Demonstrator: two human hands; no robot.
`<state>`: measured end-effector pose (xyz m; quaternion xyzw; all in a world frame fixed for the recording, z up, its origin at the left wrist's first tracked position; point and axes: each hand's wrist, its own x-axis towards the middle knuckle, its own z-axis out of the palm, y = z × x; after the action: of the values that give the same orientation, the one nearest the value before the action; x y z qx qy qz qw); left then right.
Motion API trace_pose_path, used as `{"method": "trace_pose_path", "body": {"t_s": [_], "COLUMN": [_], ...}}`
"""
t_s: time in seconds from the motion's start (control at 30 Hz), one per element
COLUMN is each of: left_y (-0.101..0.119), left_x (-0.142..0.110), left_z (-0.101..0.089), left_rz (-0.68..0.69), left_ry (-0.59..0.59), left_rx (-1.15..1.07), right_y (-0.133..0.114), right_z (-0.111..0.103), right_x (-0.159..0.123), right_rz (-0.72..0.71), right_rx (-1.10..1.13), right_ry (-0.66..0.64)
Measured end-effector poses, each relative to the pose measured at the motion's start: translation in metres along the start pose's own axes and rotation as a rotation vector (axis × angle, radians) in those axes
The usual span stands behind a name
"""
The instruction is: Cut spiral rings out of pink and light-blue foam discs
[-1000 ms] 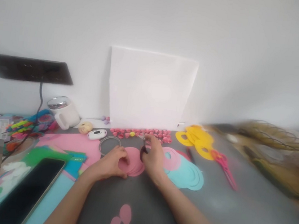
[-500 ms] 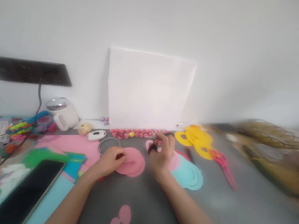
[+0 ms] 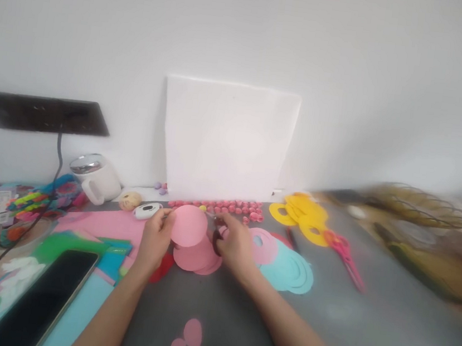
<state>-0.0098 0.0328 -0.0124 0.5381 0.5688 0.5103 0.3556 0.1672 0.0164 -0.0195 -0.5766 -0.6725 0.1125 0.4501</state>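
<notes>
Pink ovals [image 3: 193, 334] lie nearest. Beyond, over a stack of pink discs [image 3: 192, 261], the left hand [image 3: 155, 240] pinches a pink circle [image 3: 189, 227] by its left edge; the right hand [image 3: 237, 247], fingers curled, grips dark-handled scissors [image 3: 217, 243] just right of it. Farther, small reddish pieces [image 3: 237, 206] line a white panel [image 3: 228, 144].

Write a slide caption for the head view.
The left hand holds up a pink circle above more pink circles; the right hand holds dark-handled scissors.

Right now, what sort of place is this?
Likely a craft workspace; home or studio, can't tell. Clues: round pink discs, yellow rings and pink scissors at a grey table.
</notes>
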Motion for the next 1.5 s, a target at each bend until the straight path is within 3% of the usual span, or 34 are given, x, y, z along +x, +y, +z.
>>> {"method": "trace_pose_path", "body": {"t_s": [0.1, 0.27, 0.4, 0.53, 0.67, 0.9, 1.0, 1.17, 1.3, 1.5], "left_y": [0.001, 0.011, 0.018, 0.019, 0.018, 0.019, 0.021, 0.023, 0.023, 0.023], "left_x": [-0.001, -0.005, -0.009, -0.014, -0.016, -0.012, -0.014, -0.019, -0.020, -0.020], "left_z": [0.001, 0.004, 0.003, 0.004, 0.005, 0.001, 0.003, 0.005, 0.005, 0.006], "left_rz": [-0.086, -0.131, -0.127, -0.121, -0.036, -0.034, -0.010, 0.016, 0.031, 0.025], "left_ry": [-0.021, -0.117, -0.238, -0.369, -0.287, -0.030, -0.031, -0.081, -0.141, -0.119], "left_rx": [-0.128, -0.311, -0.294, -0.079, 0.074, -0.408, -0.420, -0.253, -0.163, -0.087], "right_y": [-0.007, -0.013, -0.014, -0.017, -0.018, -0.016, -0.019, -0.022, -0.022, -0.018], "right_z": [0.000, -0.001, -0.003, -0.006, -0.005, -0.002, -0.004, -0.005, -0.004, -0.002], "right_x": [-0.001, 0.000, 0.002, 0.003, 0.002, -0.004, -0.005, -0.007, -0.007, -0.005], "right_rz": [0.088, 0.290, 0.333, 0.261, 0.243, 0.165, 0.167, 0.151, 0.164, 0.260], "right_rx": [0.211, 0.642, 0.709, 0.714, 0.782, 0.846, 0.834, 0.883, 0.944, 1.029], "right_ry": [0.115, -0.061, -0.089, -0.045, -0.142, -0.433, -0.509, -0.557, -0.565, -0.566]}}
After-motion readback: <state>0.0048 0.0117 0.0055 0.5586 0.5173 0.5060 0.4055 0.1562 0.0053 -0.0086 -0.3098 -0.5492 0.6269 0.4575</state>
